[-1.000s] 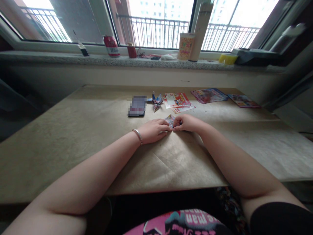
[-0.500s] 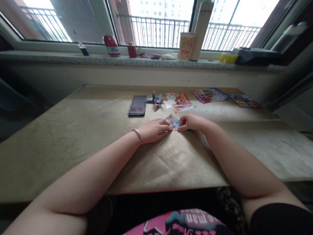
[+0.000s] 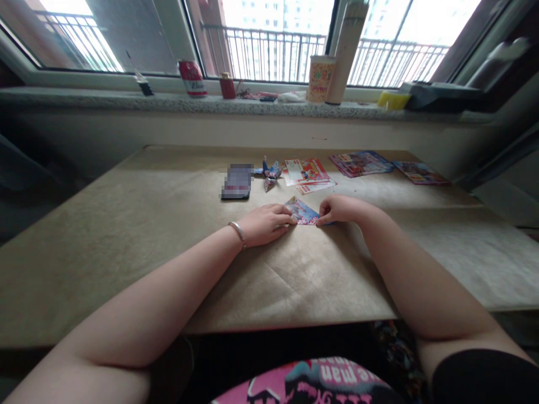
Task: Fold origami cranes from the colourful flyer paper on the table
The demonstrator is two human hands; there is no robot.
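Table [image 3: 126,235] — phone [image 3: 237,182], folded paper [image 3: 304,213], leaflets [image 3: 307,171]

A single head-worn camera looks forward and down across the brown paper-covered table [image 3: 126,235] toward its far, window-side edge.

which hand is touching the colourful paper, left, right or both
Touching, both. The head view shows the left hand with fingertips pressing on the left end of the colourful paper, while the right hand pinches its right corner.
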